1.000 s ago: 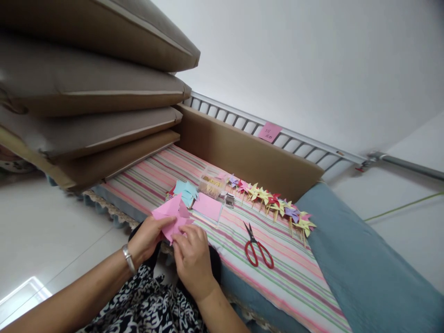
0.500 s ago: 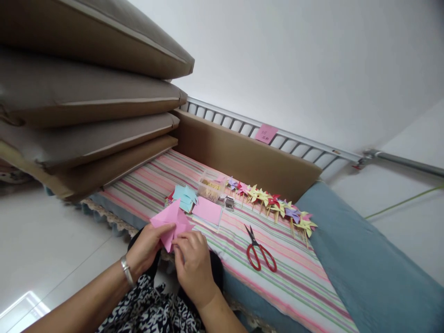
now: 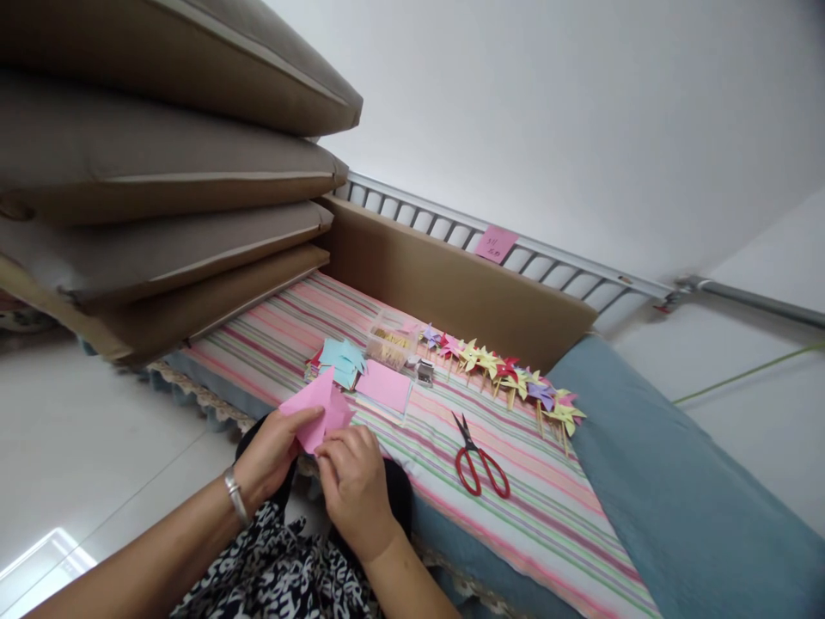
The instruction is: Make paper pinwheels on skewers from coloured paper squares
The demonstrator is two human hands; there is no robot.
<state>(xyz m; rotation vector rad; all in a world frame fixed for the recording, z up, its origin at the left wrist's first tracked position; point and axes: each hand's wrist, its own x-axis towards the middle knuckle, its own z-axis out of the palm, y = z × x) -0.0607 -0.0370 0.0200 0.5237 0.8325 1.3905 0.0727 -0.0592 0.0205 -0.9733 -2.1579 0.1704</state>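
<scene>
While we look down over the striped cloth [image 3: 547,533], both hands are at its near edge, left of the middle, on one piece of folded pink paper [image 3: 333,411]. The left hand [image 3: 271,454] has the sheet clamped, thumb laid flat on its upper face, the other fingers mostly hidden beneath. We note a silver bracelet [image 3: 236,497] on that wrist. The right hand [image 3: 357,483] has its fingertips drawn together on the paper's near right edge, pinching it; the exact fold under them is too small for us to read.

Just beyond the paper we record light blue paper pieces [image 3: 344,361] and, to their right, a stack of sheets [image 3: 385,384] with pink uppermost. Behind the stack stands a clear box [image 3: 391,344] holding small yellowish items; a small metal clip [image 3: 424,371] lies just right of it. A row of finished pinwheels [image 3: 506,370], yellow, red, purple and pink, runs from the box towards the right. Nearer to us, well apart from both hands, lie red-handled scissors [image 3: 469,444], blades slightly parted and pointing away. On the far side, a pink note [image 3: 496,244] hangs at the metal railing [image 3: 567,260].
</scene>
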